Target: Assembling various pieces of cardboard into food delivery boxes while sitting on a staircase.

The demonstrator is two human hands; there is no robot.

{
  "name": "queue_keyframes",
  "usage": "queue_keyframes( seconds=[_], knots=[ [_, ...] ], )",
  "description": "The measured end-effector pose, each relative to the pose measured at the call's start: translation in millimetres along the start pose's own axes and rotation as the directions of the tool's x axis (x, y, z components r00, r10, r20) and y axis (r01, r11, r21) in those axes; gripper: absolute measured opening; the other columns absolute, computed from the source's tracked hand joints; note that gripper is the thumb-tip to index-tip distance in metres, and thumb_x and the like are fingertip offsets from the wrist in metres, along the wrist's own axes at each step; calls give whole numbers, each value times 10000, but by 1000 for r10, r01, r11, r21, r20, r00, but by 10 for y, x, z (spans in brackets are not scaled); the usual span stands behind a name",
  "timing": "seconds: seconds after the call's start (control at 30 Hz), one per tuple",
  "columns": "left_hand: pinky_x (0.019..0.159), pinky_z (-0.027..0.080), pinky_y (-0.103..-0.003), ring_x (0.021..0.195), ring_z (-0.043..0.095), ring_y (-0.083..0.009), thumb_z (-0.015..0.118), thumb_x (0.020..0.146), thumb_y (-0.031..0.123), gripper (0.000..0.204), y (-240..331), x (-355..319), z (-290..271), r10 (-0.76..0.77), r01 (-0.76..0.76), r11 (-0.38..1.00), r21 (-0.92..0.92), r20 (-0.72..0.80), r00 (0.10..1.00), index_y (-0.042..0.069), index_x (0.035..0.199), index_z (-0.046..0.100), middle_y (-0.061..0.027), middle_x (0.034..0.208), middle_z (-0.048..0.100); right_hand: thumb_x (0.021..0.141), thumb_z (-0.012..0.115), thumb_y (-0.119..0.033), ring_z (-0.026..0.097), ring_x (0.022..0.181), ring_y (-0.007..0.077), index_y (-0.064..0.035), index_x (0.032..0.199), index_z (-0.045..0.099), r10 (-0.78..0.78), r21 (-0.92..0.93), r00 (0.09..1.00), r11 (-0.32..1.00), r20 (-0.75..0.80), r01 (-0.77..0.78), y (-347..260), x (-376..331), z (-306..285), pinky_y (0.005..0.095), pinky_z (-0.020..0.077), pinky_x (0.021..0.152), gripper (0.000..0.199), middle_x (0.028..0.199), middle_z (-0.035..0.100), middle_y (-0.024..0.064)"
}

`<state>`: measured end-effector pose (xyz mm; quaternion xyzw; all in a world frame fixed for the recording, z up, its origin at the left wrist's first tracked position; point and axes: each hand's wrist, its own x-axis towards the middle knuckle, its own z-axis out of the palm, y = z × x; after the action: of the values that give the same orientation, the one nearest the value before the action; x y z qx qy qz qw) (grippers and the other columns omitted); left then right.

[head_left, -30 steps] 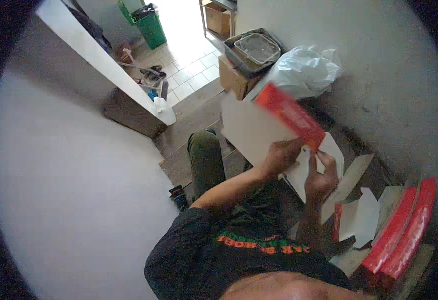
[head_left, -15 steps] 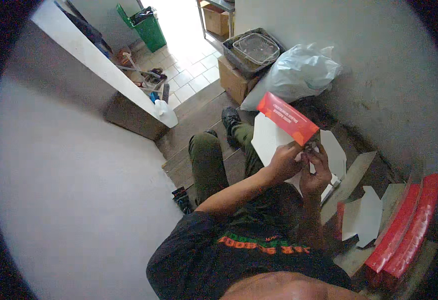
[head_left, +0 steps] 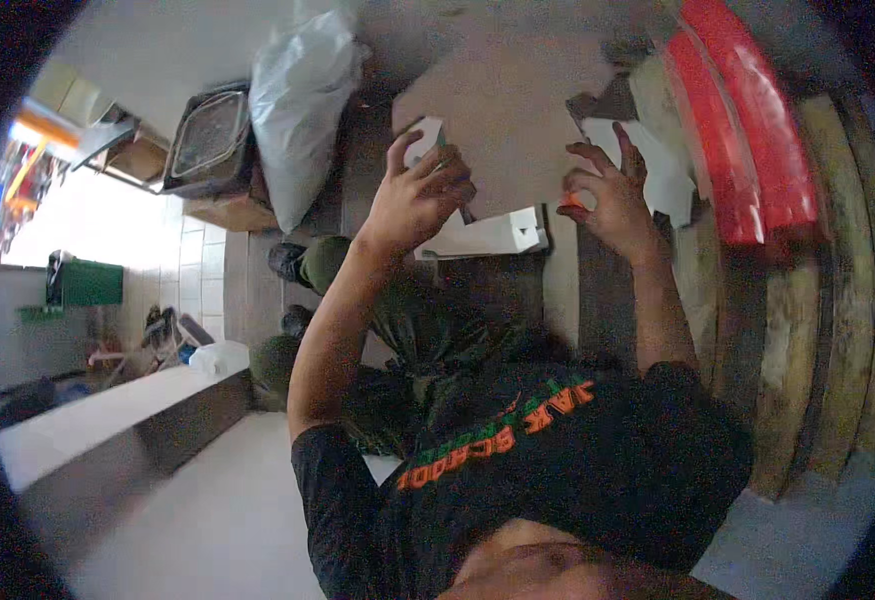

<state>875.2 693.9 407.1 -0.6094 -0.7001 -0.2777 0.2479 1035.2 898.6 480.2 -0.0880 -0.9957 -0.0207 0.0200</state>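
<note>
My left hand [head_left: 420, 190] is raised with bent fingers around a small white card piece [head_left: 425, 140], partly hidden by the fingers. Apart from it, my right hand [head_left: 613, 195] is curled, with thumb and forefinger almost in a ring. A blurred orange-red spot [head_left: 571, 201] shows at those fingertips; its kind is unclear. Below and between the hands, a folded white carton piece [head_left: 488, 236] lies near my lap. Behind my right hand is another white card blank [head_left: 663, 165]. A blurred, flat brownish surface [head_left: 508, 120] spans the space beyond both hands.
Two long, shiny red bundles [head_left: 748, 120] lie on wooden slats [head_left: 793, 350] at right. A whitish plastic sack [head_left: 303, 110] leans at upper left beside a dark crate [head_left: 208, 135] on a cardboard box [head_left: 228, 212]. A green bin [head_left: 88, 282] stands farther left.
The view has swung round. My hands, together at a red-and-white carton before, are now spread apart. That carton's red panel no longer shows.
</note>
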Motion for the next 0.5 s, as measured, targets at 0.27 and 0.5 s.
queue_keyframes(
  seconds=[0.27,0.5],
  knots=[
    [896,404,-426,1052,504,-285,577,723,69,488,441,668,873,-241,181,931,-318,-160,957,84,1196,461,-122,1166,490,740,679,-135,484,1076,345,-34,769,627,193,117,865,981,-462,-157,900,-809,584,443,275,1006,117,1019,607,108],
    [960,349,-443,1239,336,-261,553,787,208,516,690,576,1974,174,-93,972,-217,391,904,84,1271,423,-86,1277,427,852,581,-276,551,757,347,32,784,584,370,214,829,928,-420,-306,969,-1087,1342,425,429,668,315,781,567,193]
  ],
)
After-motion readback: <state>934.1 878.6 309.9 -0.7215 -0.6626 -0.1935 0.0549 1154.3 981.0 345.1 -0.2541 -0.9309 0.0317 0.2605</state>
